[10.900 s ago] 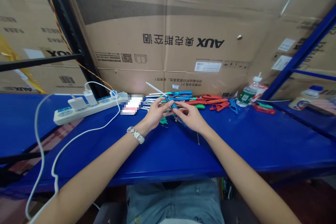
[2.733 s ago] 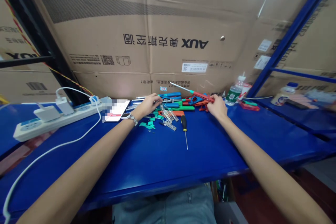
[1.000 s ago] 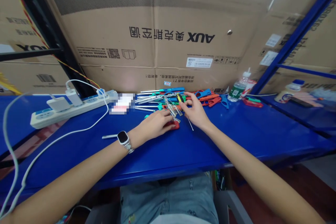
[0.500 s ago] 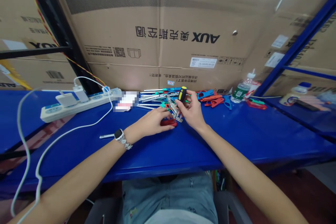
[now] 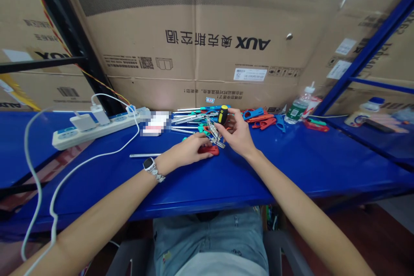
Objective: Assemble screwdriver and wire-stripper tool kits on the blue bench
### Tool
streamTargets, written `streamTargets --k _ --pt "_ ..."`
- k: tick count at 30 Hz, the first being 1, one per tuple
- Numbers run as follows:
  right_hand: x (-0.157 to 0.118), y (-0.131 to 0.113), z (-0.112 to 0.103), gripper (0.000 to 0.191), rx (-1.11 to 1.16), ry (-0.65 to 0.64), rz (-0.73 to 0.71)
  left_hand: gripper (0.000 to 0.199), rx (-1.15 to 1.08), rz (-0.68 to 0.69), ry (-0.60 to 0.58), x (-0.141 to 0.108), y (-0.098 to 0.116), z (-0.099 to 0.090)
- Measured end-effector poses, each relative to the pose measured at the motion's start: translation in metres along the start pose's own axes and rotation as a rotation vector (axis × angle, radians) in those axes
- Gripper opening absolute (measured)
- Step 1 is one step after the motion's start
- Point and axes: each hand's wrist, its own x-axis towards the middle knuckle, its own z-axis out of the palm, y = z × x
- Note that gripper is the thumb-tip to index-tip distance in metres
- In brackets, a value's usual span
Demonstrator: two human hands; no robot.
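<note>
My left hand [image 5: 190,151] is closed round a red plastic piece [image 5: 211,150], holding it low over the blue table top. In my right hand [image 5: 237,133] is a short screwdriver [image 5: 223,114] with a black and yellow handle. It stands nearly upright, and its shaft runs down toward the end of the red piece; whether the tip touches cannot be made out. Just behind the hands lie clear, shiny slim pieces [image 5: 213,129] and a heap of thin metal rods [image 5: 187,118] with green and blue ends.
Red clip-like pieces [image 5: 263,121] and blue ones [image 5: 254,114] lie right of the heap. A bottle [image 5: 293,112] stands farther right. At left are a white power strip [image 5: 67,138] with cables and a loose metal rod [image 5: 144,155]. A large cardboard box [image 5: 145,17] walls the back.
My left hand and the red piece have shifted very slightly. More of the loose rod beside my left wrist shows now. My right hand keeps its grip on the screwdriver.
</note>
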Motion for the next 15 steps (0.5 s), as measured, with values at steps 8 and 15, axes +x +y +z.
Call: streamTargets --k 8,15 --pt "0.0011 -0.0028 -0.005 0.039 0.013 -0.051 0.04 0.022 0.006 -0.007 -0.009 -0.0008 -0.0022 -0.0013" --pt "0.0013 -0.0039 -0.0009 0.03 -0.015 0.018 0.009 0.022 0.026 0.017 0.01 -0.0013 -0.0005 -0.003"
